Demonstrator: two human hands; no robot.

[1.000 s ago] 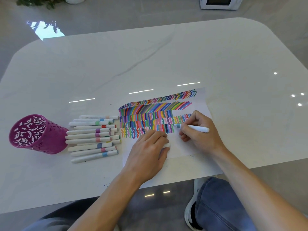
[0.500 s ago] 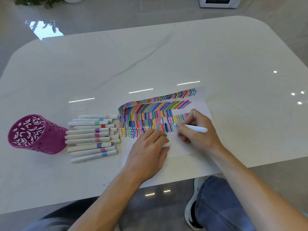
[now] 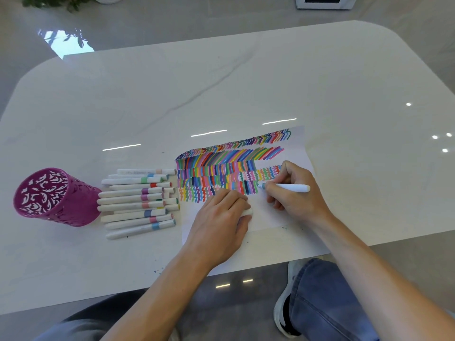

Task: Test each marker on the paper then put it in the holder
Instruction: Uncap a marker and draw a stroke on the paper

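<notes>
Nothing moved; holder [image 3: 55, 196] empty.

We find the table [image 3: 270, 77] bare far and right; the marker pile [image 3: 138, 200] blocks the holder [image 3: 55, 196] at left.

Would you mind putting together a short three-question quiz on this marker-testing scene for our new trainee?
1. True or false: the magenta holder already has markers standing in it.
2. Which hand grips the marker now drawing on the paper? A) left B) right
3. Fill in: the pile of capped markers lies between the holder and the ____.

Key
1. False; its visible interior looks empty.
2. B; the right hand holds it, tip at the coloured strokes, while the left hand rests flat on the paper with a white cap under its fingers.
3. paper.
</notes>
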